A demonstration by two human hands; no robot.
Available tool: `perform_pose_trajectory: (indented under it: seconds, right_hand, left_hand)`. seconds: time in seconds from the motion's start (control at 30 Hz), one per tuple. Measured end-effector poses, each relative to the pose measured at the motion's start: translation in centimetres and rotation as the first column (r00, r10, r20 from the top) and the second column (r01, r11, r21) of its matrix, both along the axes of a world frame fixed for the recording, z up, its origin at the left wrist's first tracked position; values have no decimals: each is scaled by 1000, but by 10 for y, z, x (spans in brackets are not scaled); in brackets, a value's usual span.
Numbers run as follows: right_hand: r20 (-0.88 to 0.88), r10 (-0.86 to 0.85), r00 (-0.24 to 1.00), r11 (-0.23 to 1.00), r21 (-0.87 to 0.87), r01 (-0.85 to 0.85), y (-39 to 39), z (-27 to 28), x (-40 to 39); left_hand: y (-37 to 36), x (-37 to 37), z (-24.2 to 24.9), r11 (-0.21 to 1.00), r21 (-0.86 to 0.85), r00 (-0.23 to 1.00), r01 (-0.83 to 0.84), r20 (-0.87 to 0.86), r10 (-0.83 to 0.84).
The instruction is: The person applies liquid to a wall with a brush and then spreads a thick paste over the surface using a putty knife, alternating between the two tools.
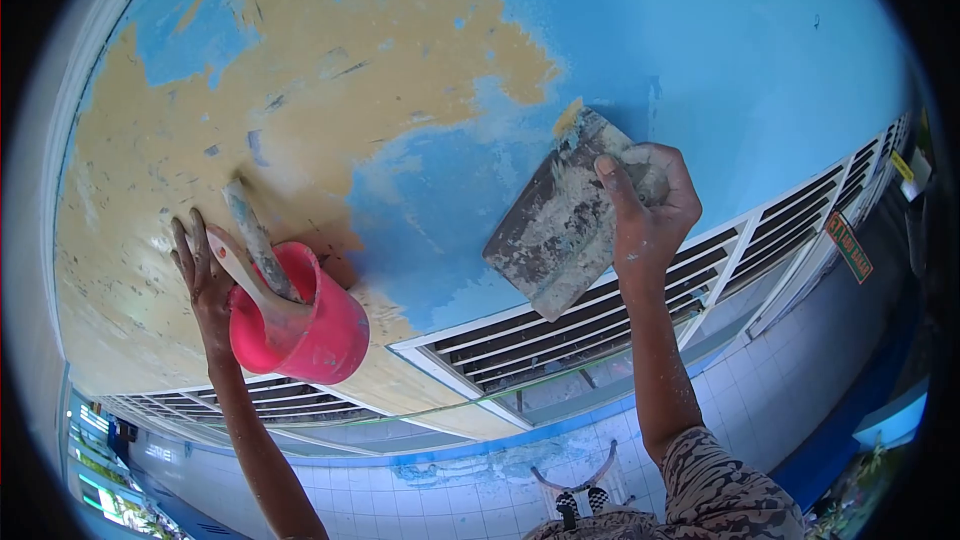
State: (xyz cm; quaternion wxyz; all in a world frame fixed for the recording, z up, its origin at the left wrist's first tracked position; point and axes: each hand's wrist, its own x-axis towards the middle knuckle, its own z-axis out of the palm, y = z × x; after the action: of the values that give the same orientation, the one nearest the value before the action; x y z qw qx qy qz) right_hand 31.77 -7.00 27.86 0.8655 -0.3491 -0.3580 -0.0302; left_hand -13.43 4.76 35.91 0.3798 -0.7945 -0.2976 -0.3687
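My right hand [655, 195] grips a wide, stained putty knife [555, 225], its thumb lying across the blade's face. A dab of tan putty [570, 117] clings to the blade's upper corner. The blade is over the blue part of the wall [450, 210]. At the left, my left hand [208, 285] supports a pink bucket [335, 340] against its side, fingers stretched up near the wall; its thumb is hidden. A wooden-handled paintbrush or scraper [250, 275] and a second stained tool handle [258, 235] stick out of the bucket, their lower ends hidden inside.
Tan putty [350, 60] covers much of the wall's left side. Louvred vents [560, 335] with white frames run below my hands. Beneath lies a tiled floor [450, 510], with part of a ladder-like frame [580, 485] near my feet. A sign [849, 247] hangs at the right.
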Motion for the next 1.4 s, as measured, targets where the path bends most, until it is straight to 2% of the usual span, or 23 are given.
perform_pose_trajectory:
  seconds: [0.13,0.23,0.4,0.43,0.47,0.53,0.63,0.73,0.77,0.9,1.0,1.07,1.1,1.17,1.2,1.33,1.4]
  right_hand:
    - [-4,-17,1000,1000,19,17,9,7,-4]
    - [11,-8,1000,1000,1,8,5,12,-2]
    - [36,-37,999,999,2,37,6,15,-10]
    - [72,-114,991,993,5,114,9,25,-12]
    - [71,-116,991,993,-5,116,11,27,-12]
    - [74,-52,996,999,8,52,11,31,-13]
    - [48,-6,999,1000,-4,6,2,8,-12]
    - [13,-31,999,999,21,31,6,18,-17]
    - [0,21,1000,998,54,-21,7,20,-15]
    - [16,25,1000,999,24,-25,9,15,-11]
    - [53,-40,998,999,39,38,13,32,-16]
    - [65,18,998,999,36,-20,15,45,-19]
    - [73,-44,996,998,44,40,17,36,-17]
    - [40,-29,999,999,40,27,12,10,-13]
    - [2,-20,1000,999,31,19,6,13,-18]
    - [45,15,999,998,56,-17,12,45,-20]
    - [-4,81,997,995,54,-81,10,40,-17]
  left_hand:
    - [6,-4,0,999,-25,999,-32,26,33]
    - [0,0,-4,1000,0,1000,12,7,-12]
    - [2,2,-2,998,-17,997,-57,45,57]
    - [5,-2,-1,999,8,999,-48,7,48]
    - [6,-2,-2,999,-1,999,-46,4,46]
    - [0,2,0,999,6,999,-33,2,33]
    - [-4,5,0,997,-35,996,-67,49,69]
    - [-5,7,0,997,-25,997,-68,40,69]
    - [2,-1,-1,999,-14,999,-49,21,49]
    - [5,-6,-2,999,22,999,-39,-7,39]
    - [1,4,1,999,-19,999,-41,31,42]
    - [2,0,-1,999,8,999,-36,9,36]
    - [1,2,-2,999,9,999,-40,17,40]
    - [-3,3,1,998,-34,998,-50,39,51]
    - [-3,1,1,998,-23,997,-54,47,55]
    - [2,-1,-2,999,-9,999,-53,7,53]
    - [-3,2,-2,998,-27,998,-55,36,56]
